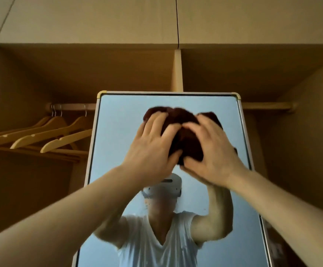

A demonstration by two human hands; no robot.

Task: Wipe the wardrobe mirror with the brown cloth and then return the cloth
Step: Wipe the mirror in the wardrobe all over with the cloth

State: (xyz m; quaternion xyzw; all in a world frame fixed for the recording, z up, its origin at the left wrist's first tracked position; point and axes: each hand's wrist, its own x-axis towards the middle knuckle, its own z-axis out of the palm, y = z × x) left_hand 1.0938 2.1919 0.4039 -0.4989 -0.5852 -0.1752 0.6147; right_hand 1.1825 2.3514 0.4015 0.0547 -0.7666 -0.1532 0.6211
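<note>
Brown cloth [187, 132] is bunched against the upper mirror [118, 120]. The left hand [153, 145] and right hand [212, 149] both curl over it, thumbs tucked beneath. Wiping seems under way near the top; lower glass and returning the cloth are left. The mirror's bottom is cut off, and smears are hard to judge.

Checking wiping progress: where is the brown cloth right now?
Head view, centre: the brown cloth is bunched over the upper part of the mirror, gripped between the left hand and the right hand.
</note>
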